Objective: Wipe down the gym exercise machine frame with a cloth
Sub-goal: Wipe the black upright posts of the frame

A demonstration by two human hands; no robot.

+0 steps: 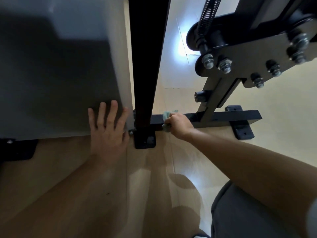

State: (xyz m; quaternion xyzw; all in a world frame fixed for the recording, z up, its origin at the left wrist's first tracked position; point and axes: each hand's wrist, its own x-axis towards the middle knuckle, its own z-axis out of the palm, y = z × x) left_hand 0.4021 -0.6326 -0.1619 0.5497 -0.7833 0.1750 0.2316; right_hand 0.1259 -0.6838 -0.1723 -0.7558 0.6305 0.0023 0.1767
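The black machine frame has a low horizontal base bar (223, 117) running right from a tall black upright post (145, 66). My right hand (178, 124) grips a pale green cloth (167, 115) and holds it wrapped over the base bar, just right of the post. My left hand (108, 129) lies flat with fingers spread against the lower corner of a grey panel (60, 83), left of the post.
A bolted black plate (253, 60) with a spring (205, 19) hangs at upper right on a slanted strut (214, 103). Black feet (145, 140) (241, 131) sit on the light wood floor (154, 177). A dark grey cushion (248, 213) lies at lower right.
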